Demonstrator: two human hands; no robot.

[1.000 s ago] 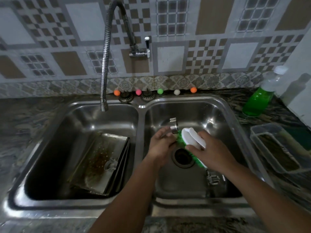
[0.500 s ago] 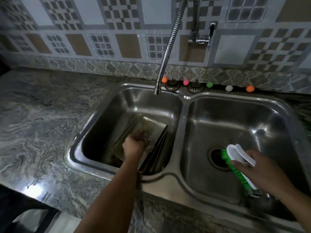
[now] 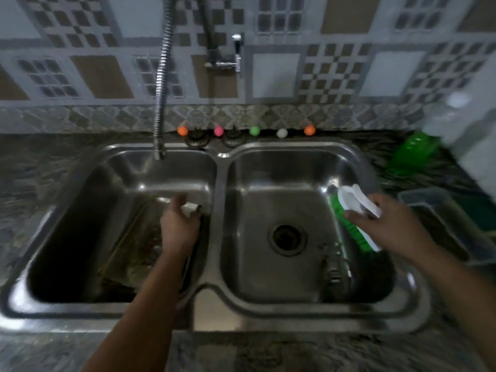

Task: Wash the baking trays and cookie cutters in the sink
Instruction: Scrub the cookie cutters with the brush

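No readable text, labels, brands or numbers anywhere. The green bottle [image 3: 410,154] at the right is too blurred to show any label. Wall tiles [image 3: 276,73] carry only checker patterns, no lettering. Brush [image 3: 351,208] shows no marking.

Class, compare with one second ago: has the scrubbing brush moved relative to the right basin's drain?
Yes. The scrubbing brush, held by the right hand, went from directly over the drain to its right, near the basin's right wall.
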